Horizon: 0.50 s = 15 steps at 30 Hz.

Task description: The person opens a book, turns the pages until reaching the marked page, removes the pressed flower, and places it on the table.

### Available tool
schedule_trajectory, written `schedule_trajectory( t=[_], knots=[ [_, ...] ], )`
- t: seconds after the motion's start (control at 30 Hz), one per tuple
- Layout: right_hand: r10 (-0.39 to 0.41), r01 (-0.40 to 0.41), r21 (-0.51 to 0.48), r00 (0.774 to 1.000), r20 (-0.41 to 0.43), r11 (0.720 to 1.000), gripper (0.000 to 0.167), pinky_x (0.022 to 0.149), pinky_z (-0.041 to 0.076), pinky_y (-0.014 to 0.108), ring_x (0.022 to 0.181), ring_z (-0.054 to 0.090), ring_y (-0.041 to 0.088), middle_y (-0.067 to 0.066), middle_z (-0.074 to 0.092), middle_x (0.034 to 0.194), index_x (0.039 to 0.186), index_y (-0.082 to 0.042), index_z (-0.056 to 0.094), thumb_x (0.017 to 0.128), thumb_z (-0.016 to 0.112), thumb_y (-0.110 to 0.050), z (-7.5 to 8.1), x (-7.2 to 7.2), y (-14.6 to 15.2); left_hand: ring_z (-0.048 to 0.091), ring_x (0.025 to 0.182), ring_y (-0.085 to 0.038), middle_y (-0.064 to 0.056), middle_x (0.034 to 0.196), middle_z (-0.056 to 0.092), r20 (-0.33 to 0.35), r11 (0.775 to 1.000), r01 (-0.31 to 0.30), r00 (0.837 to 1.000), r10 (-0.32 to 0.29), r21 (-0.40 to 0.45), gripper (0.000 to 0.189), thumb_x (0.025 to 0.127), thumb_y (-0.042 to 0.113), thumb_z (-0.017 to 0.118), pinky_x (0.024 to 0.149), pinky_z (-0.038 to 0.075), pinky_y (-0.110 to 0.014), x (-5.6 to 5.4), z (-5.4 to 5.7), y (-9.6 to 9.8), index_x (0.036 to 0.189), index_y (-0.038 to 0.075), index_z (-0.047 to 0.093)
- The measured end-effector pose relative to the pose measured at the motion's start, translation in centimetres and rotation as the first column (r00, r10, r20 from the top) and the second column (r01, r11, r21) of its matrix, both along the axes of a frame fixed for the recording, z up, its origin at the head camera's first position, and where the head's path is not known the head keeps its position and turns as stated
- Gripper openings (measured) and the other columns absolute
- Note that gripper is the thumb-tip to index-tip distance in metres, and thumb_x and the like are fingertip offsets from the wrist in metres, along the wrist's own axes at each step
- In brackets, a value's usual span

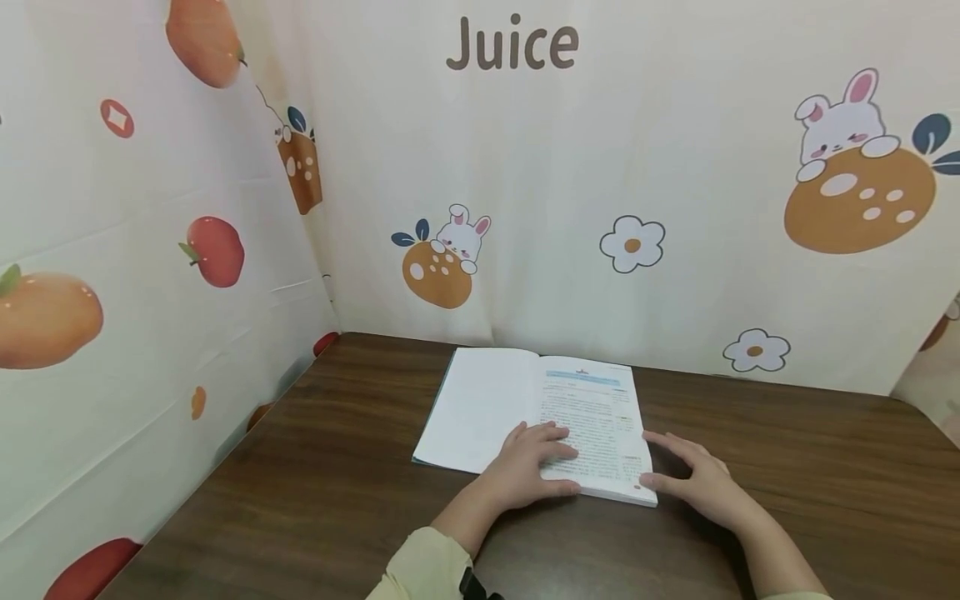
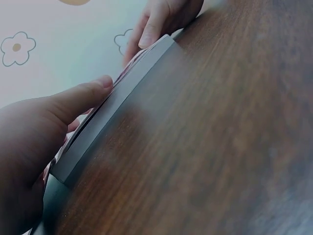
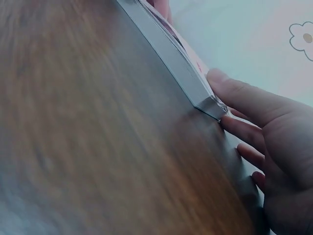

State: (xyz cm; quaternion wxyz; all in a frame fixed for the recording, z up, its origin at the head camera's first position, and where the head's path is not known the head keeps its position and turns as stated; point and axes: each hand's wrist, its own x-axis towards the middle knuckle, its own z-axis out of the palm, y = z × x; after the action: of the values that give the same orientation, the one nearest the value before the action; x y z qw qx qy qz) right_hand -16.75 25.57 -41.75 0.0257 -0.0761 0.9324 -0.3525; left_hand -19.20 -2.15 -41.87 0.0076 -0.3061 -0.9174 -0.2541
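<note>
An open book (image 1: 600,417) lies on the table, its left page blank white and its right page printed with text under a blue heading. Across the lower part of the printed page and near the fold rests my left hand (image 1: 525,468), fingers spread, thumb along the bottom edge. At the book's right edge is my right hand (image 1: 701,479). Its thumb touches the page at the lower right corner, while the forefinger reaches the side edge higher up. In the right wrist view, the thumb (image 3: 234,90) lies over the page edge and the other fingers stay beside the thick page block.
The dark wood table (image 1: 300,467) extends to both sides of the book. Behind it hangs a pale cloth (image 1: 555,167) printed with fruit, rabbits and flowers, and another printed cloth (image 1: 150,333) borders the left side.
</note>
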Motion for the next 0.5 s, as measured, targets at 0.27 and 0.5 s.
schedule_trajectory(
  t=[0.27,0.5],
  knots=[
    [-0.026,0.026,-0.005,0.998,-0.054,1.0,0.071,0.088,0.014,0.07,0.126,0.022,0.048,0.027,0.035,0.139,0.136,-0.011,0.046,0.078,0.068,-0.046,-0.16,-0.12,-0.28,0.029,0.134,-0.011,0.01,0.138,0.044,0.006,1.0,-0.006,1.0,0.006,-0.009,0.046,0.078,0.054,0.065,0.11,0.012,-0.045,0.05,0.15,-0.01,0.116,0.028,0.064],
    [-0.047,0.045,-0.039,0.998,-0.035,0.998,0.063,0.089,0.016,0.07,0.127,0.023,0.049,0.025,0.036,0.14,0.138,-0.009,0.043,0.09,0.053,-0.048,0.11,0.13,-0.51,0.029,0.133,-0.011,0.009,0.137,0.045,0.002,1.0,-0.006,1.0,0.006,-0.004,0.042,0.081,0.054,0.062,0.11,0.013,-0.045,0.08,0.12,-0.02,0.114,0.027,0.066]
  ],
)
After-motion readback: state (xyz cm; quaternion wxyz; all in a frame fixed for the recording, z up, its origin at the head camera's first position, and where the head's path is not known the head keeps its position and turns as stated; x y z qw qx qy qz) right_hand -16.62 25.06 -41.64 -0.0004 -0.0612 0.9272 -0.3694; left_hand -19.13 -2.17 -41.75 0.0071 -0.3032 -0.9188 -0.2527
